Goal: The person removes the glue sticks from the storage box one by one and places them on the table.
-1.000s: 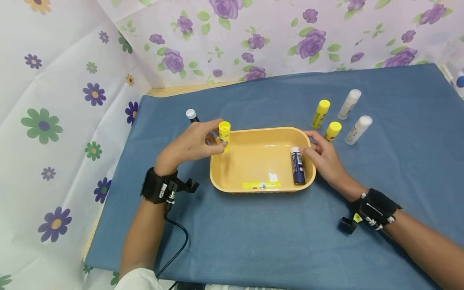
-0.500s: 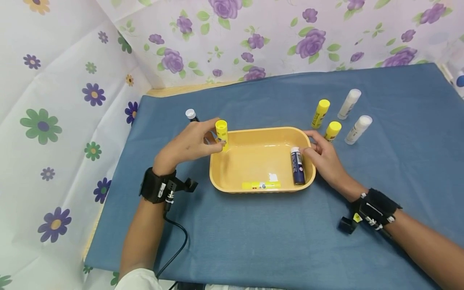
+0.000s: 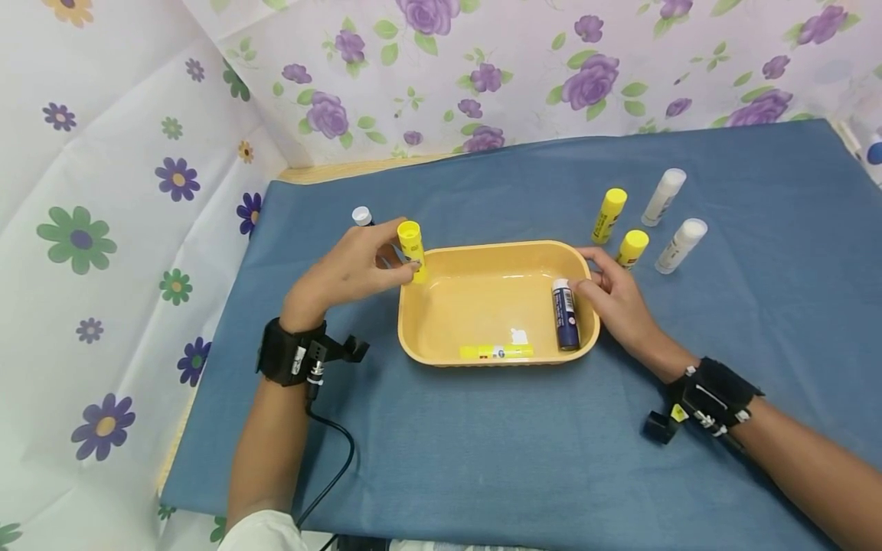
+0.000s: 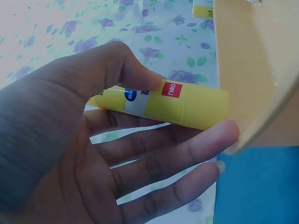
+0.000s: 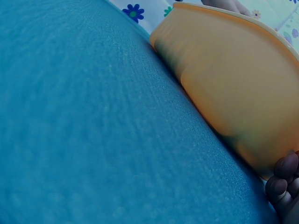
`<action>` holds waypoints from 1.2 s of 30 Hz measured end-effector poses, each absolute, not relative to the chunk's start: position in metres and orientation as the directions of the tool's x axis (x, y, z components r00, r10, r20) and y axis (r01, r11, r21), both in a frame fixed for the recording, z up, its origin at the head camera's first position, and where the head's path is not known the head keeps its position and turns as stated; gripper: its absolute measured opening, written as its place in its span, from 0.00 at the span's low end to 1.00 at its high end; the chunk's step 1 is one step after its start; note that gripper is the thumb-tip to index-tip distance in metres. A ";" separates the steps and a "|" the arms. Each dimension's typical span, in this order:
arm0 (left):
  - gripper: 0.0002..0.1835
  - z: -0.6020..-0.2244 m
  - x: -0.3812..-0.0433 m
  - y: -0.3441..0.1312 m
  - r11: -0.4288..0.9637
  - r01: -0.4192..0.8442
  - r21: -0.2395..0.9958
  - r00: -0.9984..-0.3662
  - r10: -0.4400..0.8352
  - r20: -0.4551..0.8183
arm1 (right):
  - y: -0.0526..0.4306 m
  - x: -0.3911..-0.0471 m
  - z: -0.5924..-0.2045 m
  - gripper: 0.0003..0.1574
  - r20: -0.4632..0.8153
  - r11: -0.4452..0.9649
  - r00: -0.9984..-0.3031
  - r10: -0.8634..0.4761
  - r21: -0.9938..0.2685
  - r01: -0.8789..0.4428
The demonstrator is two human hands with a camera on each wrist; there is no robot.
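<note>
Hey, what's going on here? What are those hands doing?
A person's left hand is pinching a yellow plastic tube by the left end of a shallow, yellow-orange oblong tray. The right hand grips the tray's right end. Inside, a dark blue tube with a white cap is at the right, and another yellow tube lies along the near side. Two upright yellow tubes and two upright white tubes are outside, beyond the right hand.

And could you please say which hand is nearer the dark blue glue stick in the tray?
The right hand: it holds the end of the tray beside the dark blue glue stick. The left hand pinches a yellow glue stick at the opposite end.
</note>
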State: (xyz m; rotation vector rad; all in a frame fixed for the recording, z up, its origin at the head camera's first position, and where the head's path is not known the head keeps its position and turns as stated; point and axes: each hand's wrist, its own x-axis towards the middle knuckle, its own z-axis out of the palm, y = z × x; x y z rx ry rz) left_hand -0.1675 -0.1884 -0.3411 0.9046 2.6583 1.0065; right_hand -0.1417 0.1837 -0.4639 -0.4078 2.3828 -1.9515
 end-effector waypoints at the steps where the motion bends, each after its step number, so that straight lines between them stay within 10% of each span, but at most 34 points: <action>1: 0.13 -0.341 -0.168 -0.189 0.589 0.479 0.651 -0.808 0.585 0.064 | 0.184 -0.142 -0.464 0.24 0.138 0.173 -0.965 -0.222 -0.969 -0.178; 36: 0.10 -0.339 -0.171 -0.197 0.604 0.443 0.662 -0.824 0.566 0.036 | 0.184 -0.143 -0.464 0.25 0.168 0.190 -0.962 -0.216 -0.959 -0.211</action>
